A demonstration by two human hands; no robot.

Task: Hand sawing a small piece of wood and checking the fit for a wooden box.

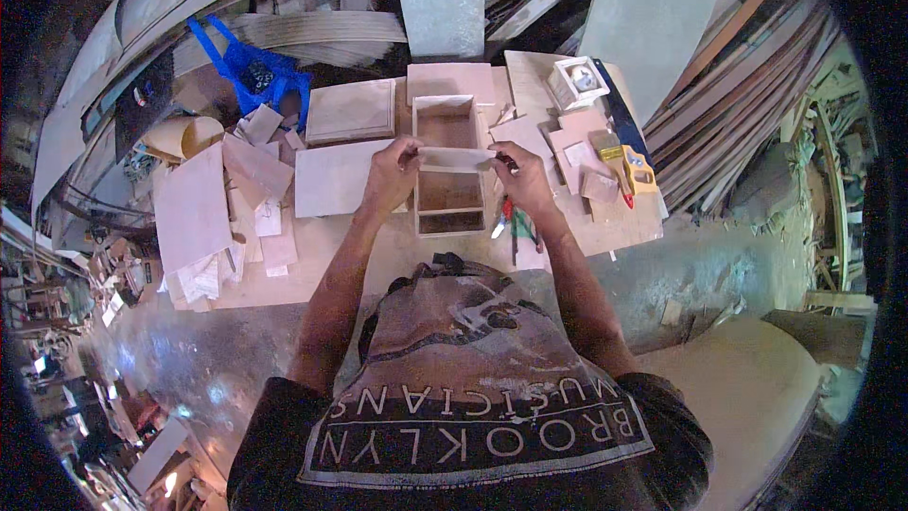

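Note:
A narrow pale wooden strip (pixel 456 160) spans the space between my two hands, held level by its ends. At its left end my left hand (pixel 392 173) is closed in a pinch. My right hand (pixel 526 176) pinches the right end between thumb and fingers. Directly beneath the strip lies a long open wooden box (pixel 451 224) with inner dividers and several compartments. The strip hides part of the box's middle; whether it touches the side walls I cannot tell.
Flat boards (pixel 342 177) and a panelled piece (pixel 351 111) lie left of the box. Rightward are a paintbrush (pixel 607 144), a yellow-handled saw (pixel 640 173), a small white-framed box (pixel 578 82) and red-and-green hand tools (pixel 518 224). A blue bag (pixel 260 76) sits far left.

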